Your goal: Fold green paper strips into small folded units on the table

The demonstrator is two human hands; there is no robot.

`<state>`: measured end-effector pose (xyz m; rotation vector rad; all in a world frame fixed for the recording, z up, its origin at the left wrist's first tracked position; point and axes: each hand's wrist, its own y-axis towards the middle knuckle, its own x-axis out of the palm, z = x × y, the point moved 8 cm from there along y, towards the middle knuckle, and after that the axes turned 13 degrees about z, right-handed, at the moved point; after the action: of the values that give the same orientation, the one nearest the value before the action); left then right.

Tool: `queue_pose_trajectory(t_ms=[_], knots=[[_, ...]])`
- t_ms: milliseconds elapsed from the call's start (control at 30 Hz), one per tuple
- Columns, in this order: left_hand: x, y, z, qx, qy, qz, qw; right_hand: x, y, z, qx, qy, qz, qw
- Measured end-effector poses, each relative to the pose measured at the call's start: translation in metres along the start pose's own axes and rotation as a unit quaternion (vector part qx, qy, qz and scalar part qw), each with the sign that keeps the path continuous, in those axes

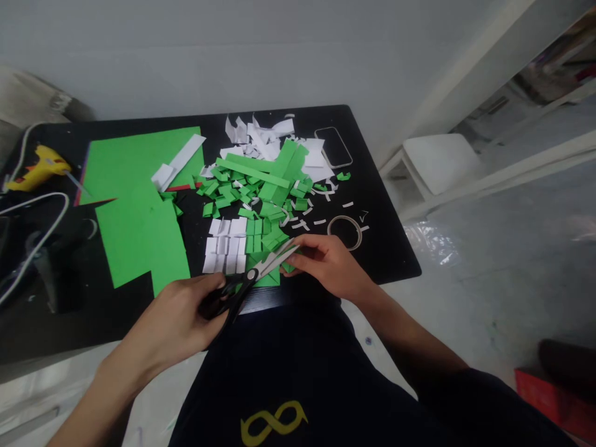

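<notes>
My left hand (189, 313) is closed around the black handles of a pair of scissors (252, 275). The scissor blades point up and to the right, slightly apart, reaching the fingers of my right hand (333, 264). Between its thumb and fingers, my right hand pinches a small piece of green paper (289, 267), partly hidden by the fingers and blades. Just beyond the scissors lie rows of folded white paper pieces (226, 245), with folded green pieces (254, 233) beside them. A heap of green paper bits (228, 189) spreads farther back.
Large green sheets (144, 239) cover the left of the black table (386, 248). A yellow glue gun (41, 167) and a white cable (60, 214) lie at far left. A ring (329, 233) and white scraps (300, 225) are on the right. A white stool (440, 161) stands beyond.
</notes>
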<state>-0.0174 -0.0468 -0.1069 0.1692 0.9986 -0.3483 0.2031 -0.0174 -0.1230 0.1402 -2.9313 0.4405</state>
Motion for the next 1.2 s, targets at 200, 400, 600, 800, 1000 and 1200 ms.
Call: queue_pose_trajectory(t_ms=[200,400,600,800,1000,1200], knots=[[0.0002,0.0000,-0.0024,0.006,0.004,-0.011,1.000,0.0003,0.0006,-0.0005,-0.004,-0.003,0.002,1.000],[0.0008,0.0010,-0.0012,0.000,-0.002,-0.008,1.000,0.0013,-0.0006,-0.0025,-0.006,-0.008,0.002,1.000],[-0.0004,0.0023,0.0013,0.013,0.005,-0.006,1.000,0.0001,-0.0006,-0.0004,-0.006,-0.012,0.000,1.000],[-0.0011,0.0022,0.0026,0.013,-0.002,-0.007,1.000,-0.0014,0.0013,0.0002,-0.013,-0.034,0.000,0.999],[-0.0027,0.0021,0.0027,0.019,-0.010,-0.005,1.000,-0.0026,0.0017,0.0013,-0.007,-0.036,0.005,0.999],[-0.0023,0.0019,0.0018,0.014,-0.018,0.002,1.000,-0.0023,0.0018,0.0012,-0.008,-0.037,0.002,0.999]])
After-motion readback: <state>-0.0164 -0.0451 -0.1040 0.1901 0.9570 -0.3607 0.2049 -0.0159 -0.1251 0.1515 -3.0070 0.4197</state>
